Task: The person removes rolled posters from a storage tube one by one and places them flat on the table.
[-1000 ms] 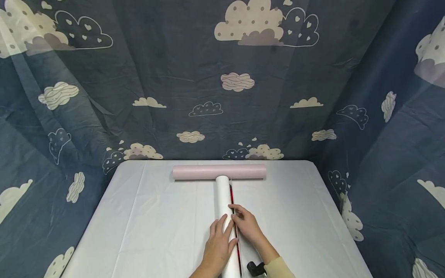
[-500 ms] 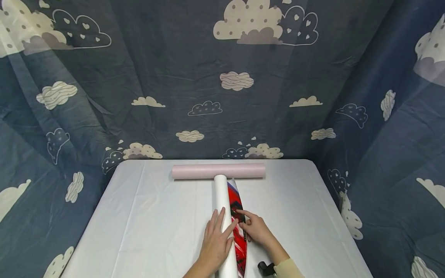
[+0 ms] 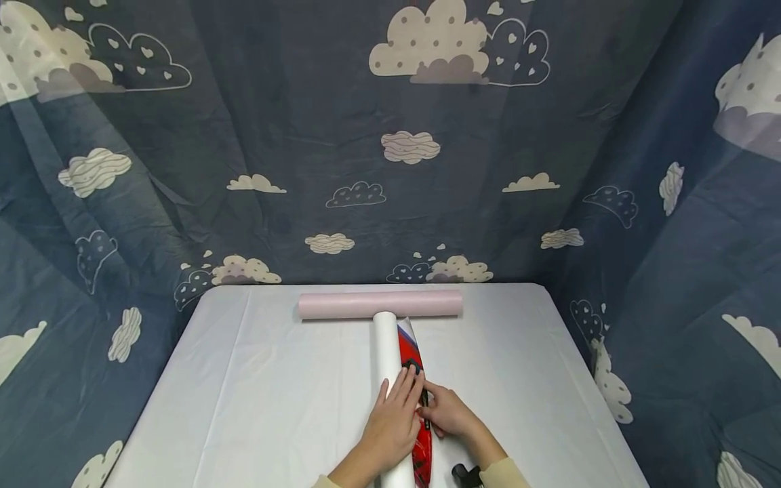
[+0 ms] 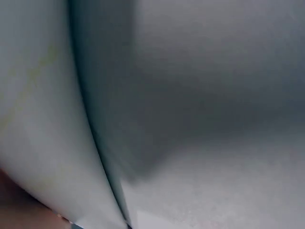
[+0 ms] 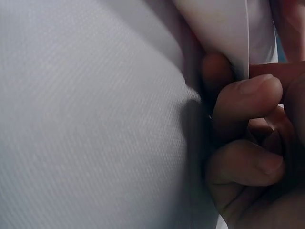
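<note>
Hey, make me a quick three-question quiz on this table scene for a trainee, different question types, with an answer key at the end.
1. What colour is the crosswise roll near the far edge of the table?
2. True or false: the left hand lies over part of the white roll.
3. The right hand pinches: A) a cup; B) the edge of a red-printed sheet; C) a ball.

Key: 1. Pink. 2. True. 3. B.
</note>
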`<act>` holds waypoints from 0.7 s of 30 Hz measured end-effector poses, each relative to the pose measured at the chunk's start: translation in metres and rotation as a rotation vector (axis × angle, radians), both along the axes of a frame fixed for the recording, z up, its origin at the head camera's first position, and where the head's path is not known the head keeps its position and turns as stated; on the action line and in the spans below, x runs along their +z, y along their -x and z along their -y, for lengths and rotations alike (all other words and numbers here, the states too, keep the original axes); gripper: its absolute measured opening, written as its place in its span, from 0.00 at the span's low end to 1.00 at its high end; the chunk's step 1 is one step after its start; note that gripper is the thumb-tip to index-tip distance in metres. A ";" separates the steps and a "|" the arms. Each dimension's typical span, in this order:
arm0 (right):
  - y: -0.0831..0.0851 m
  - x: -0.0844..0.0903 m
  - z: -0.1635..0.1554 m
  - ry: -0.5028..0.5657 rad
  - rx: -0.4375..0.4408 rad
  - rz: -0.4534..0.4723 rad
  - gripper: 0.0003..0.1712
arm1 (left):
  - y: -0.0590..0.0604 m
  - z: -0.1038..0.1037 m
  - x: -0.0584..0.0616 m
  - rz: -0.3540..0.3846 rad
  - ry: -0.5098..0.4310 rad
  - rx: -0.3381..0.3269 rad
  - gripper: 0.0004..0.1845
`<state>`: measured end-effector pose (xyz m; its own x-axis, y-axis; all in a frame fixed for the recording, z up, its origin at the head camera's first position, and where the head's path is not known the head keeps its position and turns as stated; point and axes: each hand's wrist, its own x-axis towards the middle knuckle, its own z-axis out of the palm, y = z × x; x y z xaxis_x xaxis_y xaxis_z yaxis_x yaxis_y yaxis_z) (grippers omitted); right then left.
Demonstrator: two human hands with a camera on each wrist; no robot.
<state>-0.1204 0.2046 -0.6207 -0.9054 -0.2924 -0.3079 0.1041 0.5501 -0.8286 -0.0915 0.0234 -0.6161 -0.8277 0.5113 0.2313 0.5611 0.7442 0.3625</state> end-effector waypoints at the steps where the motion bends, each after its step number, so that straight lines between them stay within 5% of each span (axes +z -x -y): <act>1: 0.000 0.000 0.001 0.003 -0.004 0.005 0.42 | -0.001 0.000 -0.001 -0.012 0.024 0.006 0.35; 5: -0.001 0.000 0.002 0.005 -0.011 0.022 0.41 | -0.003 0.003 -0.005 -0.054 0.110 0.032 0.37; 13: -0.002 0.002 0.000 0.013 -0.005 0.002 0.39 | -0.003 0.018 -0.004 -0.025 0.210 0.060 0.35; 21: -0.004 0.004 0.000 0.020 -0.021 0.003 0.40 | -0.006 0.027 -0.001 -0.067 0.257 0.062 0.24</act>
